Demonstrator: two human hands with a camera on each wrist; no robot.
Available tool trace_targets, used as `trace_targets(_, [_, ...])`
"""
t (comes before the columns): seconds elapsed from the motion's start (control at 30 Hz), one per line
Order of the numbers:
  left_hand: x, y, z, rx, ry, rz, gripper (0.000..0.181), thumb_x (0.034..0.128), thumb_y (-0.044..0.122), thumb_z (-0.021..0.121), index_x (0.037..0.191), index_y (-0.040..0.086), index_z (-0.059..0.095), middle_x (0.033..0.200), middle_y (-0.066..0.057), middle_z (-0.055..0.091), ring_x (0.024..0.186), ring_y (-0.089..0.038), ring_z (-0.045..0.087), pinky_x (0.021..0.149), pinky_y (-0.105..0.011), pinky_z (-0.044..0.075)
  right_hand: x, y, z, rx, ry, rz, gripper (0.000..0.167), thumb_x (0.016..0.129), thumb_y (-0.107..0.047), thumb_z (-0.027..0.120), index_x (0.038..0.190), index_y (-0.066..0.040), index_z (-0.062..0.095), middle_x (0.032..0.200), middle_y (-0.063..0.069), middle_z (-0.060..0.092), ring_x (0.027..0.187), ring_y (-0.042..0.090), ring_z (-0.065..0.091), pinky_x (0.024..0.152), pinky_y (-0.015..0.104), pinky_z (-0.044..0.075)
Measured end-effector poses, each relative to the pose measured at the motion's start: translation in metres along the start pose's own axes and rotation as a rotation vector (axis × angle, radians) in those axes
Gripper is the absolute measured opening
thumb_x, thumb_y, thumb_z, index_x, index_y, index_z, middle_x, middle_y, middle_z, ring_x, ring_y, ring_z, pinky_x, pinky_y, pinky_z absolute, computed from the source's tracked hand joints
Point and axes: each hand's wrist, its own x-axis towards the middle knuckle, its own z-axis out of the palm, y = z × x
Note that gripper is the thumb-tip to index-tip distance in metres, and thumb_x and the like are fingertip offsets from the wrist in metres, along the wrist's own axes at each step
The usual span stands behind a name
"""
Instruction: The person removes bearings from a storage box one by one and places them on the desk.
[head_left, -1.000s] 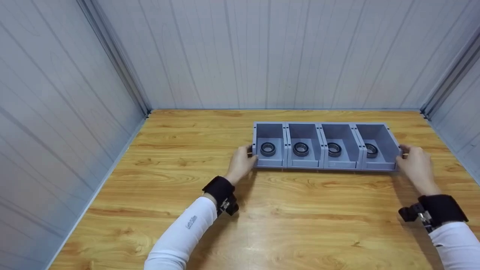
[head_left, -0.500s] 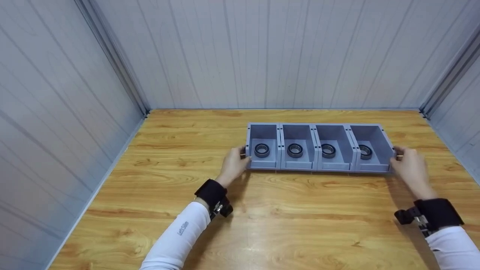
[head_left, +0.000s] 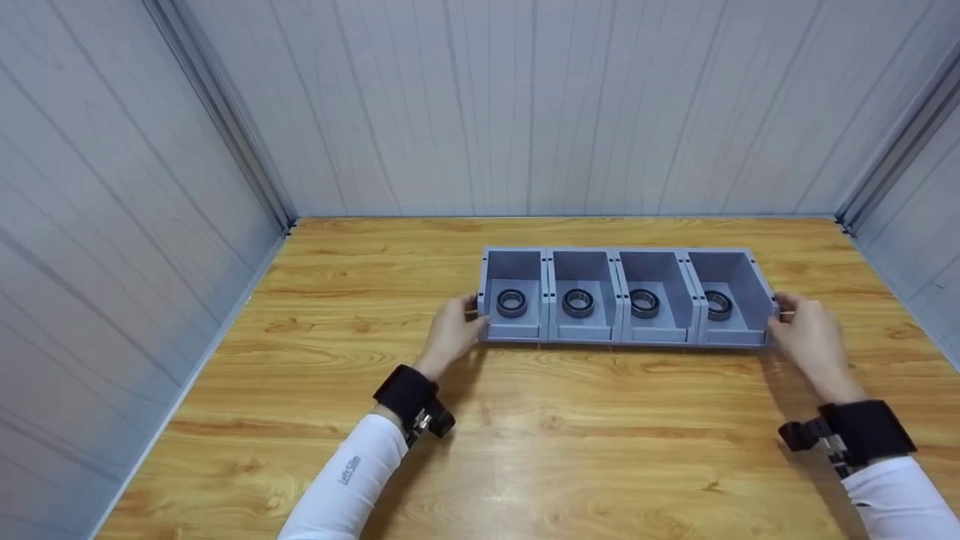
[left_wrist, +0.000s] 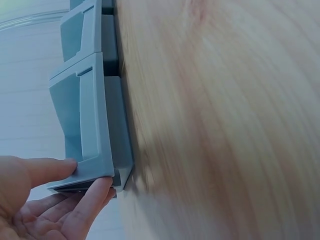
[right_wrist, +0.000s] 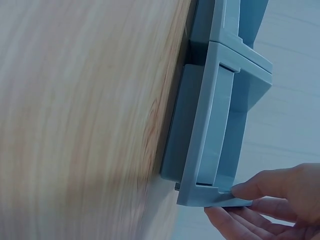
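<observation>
Grey bins [head_left: 622, 319] between fingers [left_wrist: 90, 206], pinch seemingly narrow

Plain grey-blue on four open-front plastic bins [head_left: 654, 334]; blk w/ silvery edges on four ring-shaped metal bearings [head_left: 511, 313]; yellow-brn, dk streaky grain on flat wood-look tabletop [head_left: 570, 435]; white w/ dk lettering on left fabric sleeve [head_left: 345, 487]; pale grey, darker lines on upright wall panels [head_left: 495, 112].
</observation>
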Motion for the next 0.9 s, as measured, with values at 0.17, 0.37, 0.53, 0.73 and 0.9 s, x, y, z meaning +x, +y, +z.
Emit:
trace_targets(0.17, [-0.002, -0.004, -0.005, -0.019, -0.004, -0.004, 0.048, 0.0938, 0.0, 0.066, 0.139, -0.011, 0.054, 0.129, -0.03, 0.068, 0.108, -0.037, 0.073, 0.077, -0.03, 0.066, -0.002, -0.005, 0.002, 0.015, -0.008, -0.007, 0.046, 0.091, 0.003, 0.059, 0.131, 0.024, 0.051, 0.117, 0.046, 0.062, 0.105, 0.059, 0.064, 0.08, 0.061, 0.059])
trace_targets(0.37, [-0.003, -0.008, -0.01, -0.028, -0.004, -0.003, 0.048, 0.0937, 0.0, 0.066, 0.139, -0.011, 0.054, 0.131, -0.03, 0.067, 0.12, -0.038, 0.069, 0.096, -0.036, 0.063, -0.003, -0.011, 0.005, 0.044, -0.018, 0.004, 0.045, 0.091, 0.003, 0.059, 0.13, 0.023, 0.053, 0.116, 0.046, 0.063, 0.105, 0.058, 0.065, 0.073, 0.046, 0.063])
trace_targets(0.53, [-0.004, -0.012, -0.016, -0.036, -0.004, -0.005, 0.046, 0.0937, -0.001, 0.065, 0.138, -0.012, 0.055, 0.131, -0.031, 0.066, 0.122, -0.04, 0.068, 0.099, -0.038, 0.062, -0.004, -0.015, 0.008, 0.055, -0.029, 0.011, 0.045, 0.092, 0.003, 0.059, 0.132, 0.023, 0.052, 0.117, 0.046, 0.062, 0.106, 0.058, 0.065, 0.078, 0.053, 0.063])
trace_targets(0.73, [-0.008, -0.016, -0.023, -0.042, 0.006, 0.005, 0.045, 0.094, -0.002, 0.064, 0.136, -0.014, 0.056, 0.131, -0.031, 0.067, 0.123, -0.041, 0.067, 0.103, -0.042, 0.06, -0.004, -0.019, 0.01, 0.086, -0.026, -0.015, 0.045, 0.091, 0.002, 0.06, 0.13, 0.023, 0.054, 0.114, 0.044, 0.065, 0.105, 0.056, 0.067, 0.061, 0.01, 0.049])
trace_targets(0.9, [-0.008, -0.019, -0.026, -0.054, 0.011, 0.015, 0.042, 0.0939, -0.003, 0.063, 0.134, -0.015, 0.057, 0.13, -0.032, 0.066, 0.124, -0.042, 0.066, 0.105, -0.043, 0.059, -0.005, -0.023, 0.012, 0.079, -0.025, -0.016, 0.045, 0.091, 0.001, 0.059, 0.131, 0.022, 0.054, 0.114, 0.043, 0.066, 0.103, 0.055, 0.068, 0.072, 0.037, 0.063])
